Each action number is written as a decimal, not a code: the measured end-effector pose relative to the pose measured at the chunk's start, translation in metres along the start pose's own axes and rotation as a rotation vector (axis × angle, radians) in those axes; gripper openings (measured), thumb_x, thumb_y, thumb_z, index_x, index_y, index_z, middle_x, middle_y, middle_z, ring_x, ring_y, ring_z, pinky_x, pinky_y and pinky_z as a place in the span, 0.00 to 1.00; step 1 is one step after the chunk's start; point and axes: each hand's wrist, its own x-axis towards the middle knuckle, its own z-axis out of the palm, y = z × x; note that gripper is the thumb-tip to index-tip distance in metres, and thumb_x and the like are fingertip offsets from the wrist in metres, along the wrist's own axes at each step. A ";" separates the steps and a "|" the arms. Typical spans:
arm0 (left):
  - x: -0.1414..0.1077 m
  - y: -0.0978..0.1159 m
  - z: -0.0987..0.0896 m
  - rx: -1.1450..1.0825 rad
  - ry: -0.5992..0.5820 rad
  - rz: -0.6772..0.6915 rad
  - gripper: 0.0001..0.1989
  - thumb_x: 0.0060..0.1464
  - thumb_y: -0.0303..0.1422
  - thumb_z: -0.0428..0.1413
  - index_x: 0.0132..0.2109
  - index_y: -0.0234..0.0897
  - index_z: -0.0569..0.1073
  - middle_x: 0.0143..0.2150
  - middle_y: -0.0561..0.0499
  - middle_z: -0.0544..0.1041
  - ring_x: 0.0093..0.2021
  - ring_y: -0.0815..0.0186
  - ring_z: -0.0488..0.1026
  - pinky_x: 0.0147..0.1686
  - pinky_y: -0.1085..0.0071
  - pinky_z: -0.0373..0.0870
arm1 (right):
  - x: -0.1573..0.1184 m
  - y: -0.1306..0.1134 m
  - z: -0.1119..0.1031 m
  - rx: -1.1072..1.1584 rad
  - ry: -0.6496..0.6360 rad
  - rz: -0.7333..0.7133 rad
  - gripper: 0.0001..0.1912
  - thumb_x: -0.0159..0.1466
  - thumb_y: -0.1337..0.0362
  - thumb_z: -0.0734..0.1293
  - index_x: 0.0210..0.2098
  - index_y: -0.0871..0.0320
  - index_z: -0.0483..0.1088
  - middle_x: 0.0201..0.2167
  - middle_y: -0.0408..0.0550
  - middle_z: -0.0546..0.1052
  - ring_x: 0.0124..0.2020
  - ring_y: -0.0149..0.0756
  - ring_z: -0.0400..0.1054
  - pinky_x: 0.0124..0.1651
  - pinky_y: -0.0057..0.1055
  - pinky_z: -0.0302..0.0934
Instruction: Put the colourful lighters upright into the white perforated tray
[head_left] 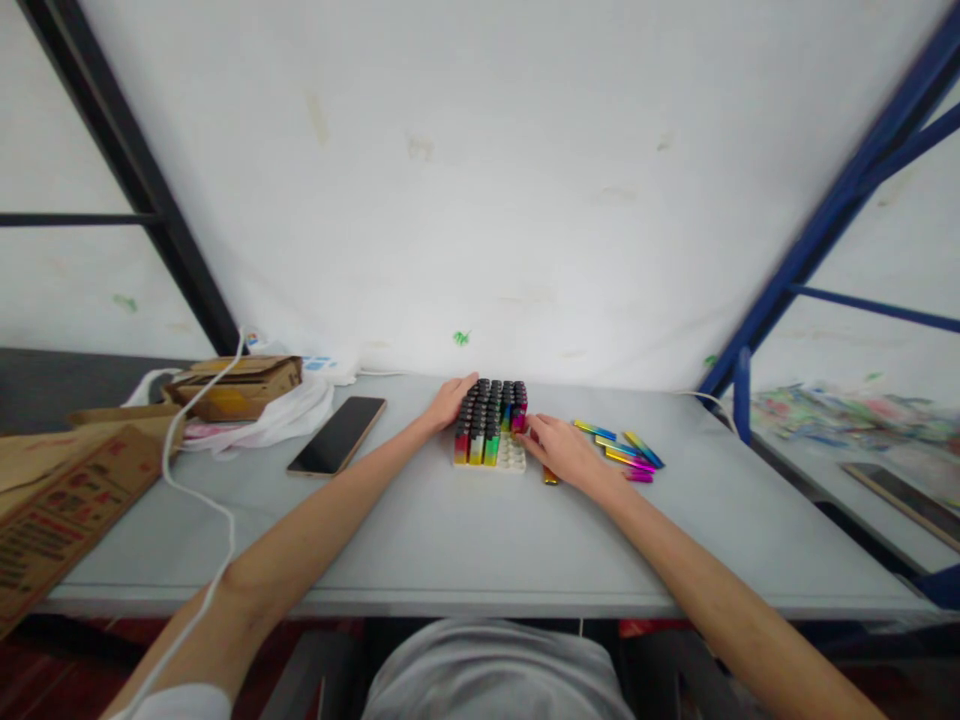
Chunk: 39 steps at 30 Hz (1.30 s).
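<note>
Lighters (480, 410) with black tops and shiny multicoloured bodies stand upright in rows in a white tray (511, 462) with round slots. Bare slots show at the tray's front right. My left hand (450, 400) is curled against the tray's back left side, steadying it, its fingertips partly hidden behind the lighters. At the tray's right side is my right hand (559, 445), fingers bent together beside a magenta lighter; whether they pinch anything is too small to make out. A gold lighter (550, 477) lies partly under that hand. Several loose metallic lighters (622, 450) lie to its right.
A phone (337, 436) lies left of my left arm. Beyond it are an opened cardboard box (240, 388) on white plastic bags and a larger carton (82, 490). A white cable (202, 492) hangs across the left. Blue metal framing (817, 240) rises at right.
</note>
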 end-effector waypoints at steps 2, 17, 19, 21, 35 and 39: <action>0.000 0.000 0.000 0.026 -0.016 0.036 0.29 0.57 0.59 0.44 0.25 0.39 0.66 0.22 0.54 0.65 0.33 0.62 0.63 0.37 0.67 0.63 | -0.001 0.008 -0.001 0.059 0.012 -0.031 0.16 0.75 0.55 0.57 0.45 0.57 0.72 0.39 0.52 0.78 0.39 0.41 0.73 0.44 0.32 0.61; 0.001 -0.002 -0.001 0.084 0.013 0.037 0.28 0.57 0.58 0.43 0.23 0.40 0.64 0.21 0.53 0.65 0.32 0.62 0.64 0.37 0.67 0.64 | -0.030 0.132 -0.010 -0.001 -0.062 0.204 0.12 0.66 0.60 0.66 0.41 0.60 0.78 0.40 0.57 0.80 0.41 0.46 0.73 0.46 0.36 0.62; 0.001 -0.001 -0.001 0.080 0.004 0.028 0.28 0.57 0.58 0.43 0.23 0.40 0.65 0.21 0.53 0.66 0.32 0.62 0.64 0.37 0.67 0.64 | -0.030 0.131 -0.008 0.006 -0.032 0.229 0.10 0.66 0.60 0.66 0.39 0.60 0.76 0.40 0.58 0.80 0.40 0.46 0.73 0.44 0.35 0.62; 0.001 -0.001 -0.001 0.077 -0.007 0.023 0.28 0.56 0.58 0.43 0.23 0.40 0.65 0.21 0.53 0.66 0.32 0.62 0.63 0.37 0.66 0.64 | -0.028 0.124 -0.008 0.054 0.035 0.256 0.11 0.66 0.58 0.66 0.41 0.60 0.73 0.39 0.57 0.80 0.39 0.45 0.72 0.42 0.34 0.62; 0.001 -0.001 0.000 0.035 -0.004 0.029 0.28 0.56 0.58 0.43 0.23 0.39 0.65 0.22 0.53 0.66 0.32 0.61 0.64 0.37 0.66 0.64 | -0.008 0.029 -0.015 0.950 0.254 0.189 0.27 0.63 0.37 0.64 0.30 0.56 0.69 0.22 0.41 0.67 0.26 0.33 0.62 0.31 0.30 0.60; 0.001 -0.002 0.001 0.032 -0.015 0.032 0.29 0.57 0.58 0.43 0.23 0.39 0.64 0.21 0.53 0.64 0.31 0.62 0.63 0.35 0.67 0.63 | -0.010 0.010 -0.012 1.126 0.129 0.150 0.27 0.67 0.36 0.58 0.32 0.54 0.63 0.24 0.40 0.69 0.24 0.32 0.65 0.30 0.30 0.62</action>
